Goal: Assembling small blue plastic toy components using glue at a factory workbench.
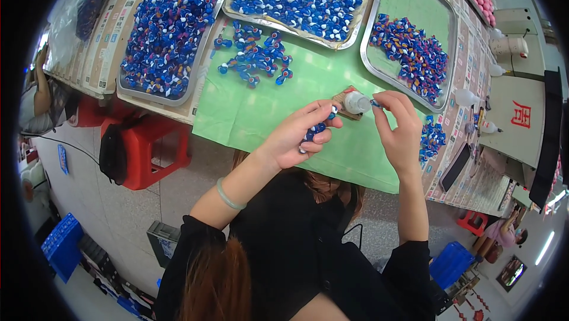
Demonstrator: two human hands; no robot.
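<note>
Partly hidden beads [319, 128], left hand [296, 133] — indistinct piece [374, 103], right hand [398, 121]

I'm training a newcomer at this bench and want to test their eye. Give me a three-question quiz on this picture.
1. Multiple choice: which hand holds a cluster of blue-and-white pieces? A) left; B) right; C) neither.
2. True or false: the bangle is worn on the right wrist.
3. Fill in: the loose pieces, up and to the left of the small bottle, lie on a ____ sheet.

Key:
1. A, the left hand.
2. False; the bangle is on the left.
3. Green.
</note>
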